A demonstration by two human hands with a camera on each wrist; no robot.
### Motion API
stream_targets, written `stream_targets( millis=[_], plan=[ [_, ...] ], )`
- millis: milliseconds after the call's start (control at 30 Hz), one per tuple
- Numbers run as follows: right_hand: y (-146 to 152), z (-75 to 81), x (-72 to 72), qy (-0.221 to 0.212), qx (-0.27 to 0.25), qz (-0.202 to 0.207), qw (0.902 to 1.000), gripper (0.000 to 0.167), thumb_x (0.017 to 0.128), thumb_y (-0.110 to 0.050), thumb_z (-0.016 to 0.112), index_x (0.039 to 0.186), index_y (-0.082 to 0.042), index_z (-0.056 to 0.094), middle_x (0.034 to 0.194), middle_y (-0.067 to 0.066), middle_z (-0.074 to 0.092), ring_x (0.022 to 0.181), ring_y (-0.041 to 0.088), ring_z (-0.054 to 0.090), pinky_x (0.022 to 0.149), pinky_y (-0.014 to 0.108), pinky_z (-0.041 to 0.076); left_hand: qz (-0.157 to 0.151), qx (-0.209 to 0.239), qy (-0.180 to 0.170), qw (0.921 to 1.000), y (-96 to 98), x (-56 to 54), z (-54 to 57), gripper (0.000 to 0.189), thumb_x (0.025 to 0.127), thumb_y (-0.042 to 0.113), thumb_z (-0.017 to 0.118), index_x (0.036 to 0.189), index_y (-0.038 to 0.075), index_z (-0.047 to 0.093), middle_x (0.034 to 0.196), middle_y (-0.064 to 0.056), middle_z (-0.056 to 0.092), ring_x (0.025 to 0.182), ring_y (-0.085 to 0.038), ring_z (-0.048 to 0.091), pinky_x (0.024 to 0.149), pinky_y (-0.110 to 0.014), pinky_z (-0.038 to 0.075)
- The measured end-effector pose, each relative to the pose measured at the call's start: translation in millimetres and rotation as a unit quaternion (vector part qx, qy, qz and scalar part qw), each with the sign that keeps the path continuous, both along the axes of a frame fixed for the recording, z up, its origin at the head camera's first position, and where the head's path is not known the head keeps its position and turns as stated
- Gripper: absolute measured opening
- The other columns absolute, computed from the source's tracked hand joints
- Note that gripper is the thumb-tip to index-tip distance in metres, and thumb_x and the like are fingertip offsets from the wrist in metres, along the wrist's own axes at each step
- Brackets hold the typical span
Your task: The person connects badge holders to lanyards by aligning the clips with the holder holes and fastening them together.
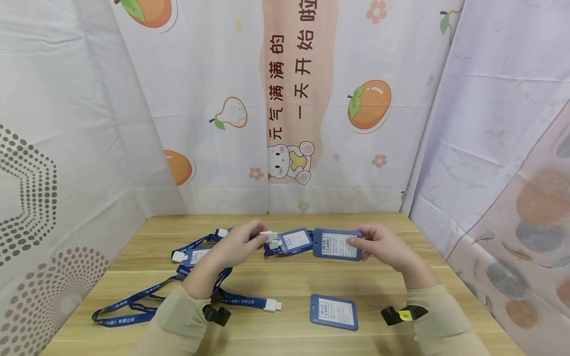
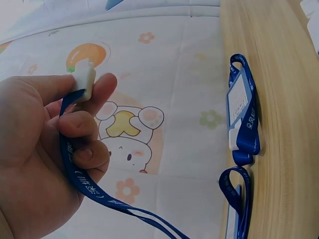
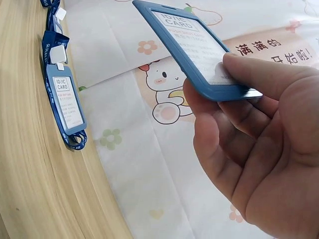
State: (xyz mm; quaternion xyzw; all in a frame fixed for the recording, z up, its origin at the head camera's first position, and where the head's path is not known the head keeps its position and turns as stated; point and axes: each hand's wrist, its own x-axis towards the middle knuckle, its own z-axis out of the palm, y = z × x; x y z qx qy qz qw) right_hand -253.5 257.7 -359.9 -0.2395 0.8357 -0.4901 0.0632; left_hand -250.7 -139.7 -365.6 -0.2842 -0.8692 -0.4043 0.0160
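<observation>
My left hand (image 1: 238, 247) pinches the white plastic clip (image 2: 83, 82) of a lanyard between thumb and index finger. From the clip, the lanyard's blue strap (image 2: 92, 188) runs down past the curled fingers. In my right hand (image 1: 385, 247) is a blue ID card holder (image 1: 338, 244), gripped at one end with the thumb on its clear front. Its slotted end points toward the left hand, and in the head view a gap separates it from the clip. The right wrist view shows this card holder (image 3: 192, 50) raised and tilted above table height.
Behind the hands lies a card holder with its lanyard coiled round it (image 1: 296, 241). Another such set (image 1: 196, 256) is at the left. A loose blue lanyard (image 1: 124, 316) spreads across the front left. A bare card holder (image 1: 334, 312) lies front centre. A printed curtain (image 1: 213, 163) hangs behind the table.
</observation>
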Motion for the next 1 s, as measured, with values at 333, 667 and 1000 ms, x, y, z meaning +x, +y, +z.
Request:
stream_targets(
  millis=[333,667,1000],
  plan=[
    [4.9,-1.1,-3.3,0.002,-0.005,-0.005,1.0000,0.024,0.100,-0.021,0.067,0.110,0.001,0.070,0.093,0.013,0.073,0.074,0.021,0.068,0.064,0.040,0.057,0.004,0.001,-0.012,0.9999,-1.1,-0.6,1.2,0.011,0.106,0.024,0.058,0.115,0.018,0.060,0.104,0.005,0.070,0.096,-0.017,0.061,0.080,-0.041,0.049],
    [7.3,-0.4,-1.0,-0.007,-0.019,-0.004,0.9998,0.025,0.101,-0.017,0.067,0.113,0.005,0.068,0.095,0.016,0.073,0.076,0.020,0.068,0.063,0.036,0.057,-0.008,0.000,0.012,0.9999,-2.0,-4.3,-1.7,0.016,0.106,0.028,0.059,0.112,0.019,0.070,0.097,0.007,0.071,0.087,-0.020,0.064,0.074,-0.039,0.051],
    [8.1,-3.0,-3.8,-0.025,-0.027,-0.012,0.9993,0.030,0.100,-0.023,0.069,0.115,0.004,0.069,0.099,0.016,0.074,0.081,0.027,0.071,0.068,0.040,0.060,-0.002,-0.009,0.015,0.9998,-1.0,-4.6,-3.5,0.020,0.106,0.032,0.057,0.110,0.017,0.069,0.094,0.005,0.071,0.083,-0.016,0.061,0.074,-0.038,0.051]
  ],
)
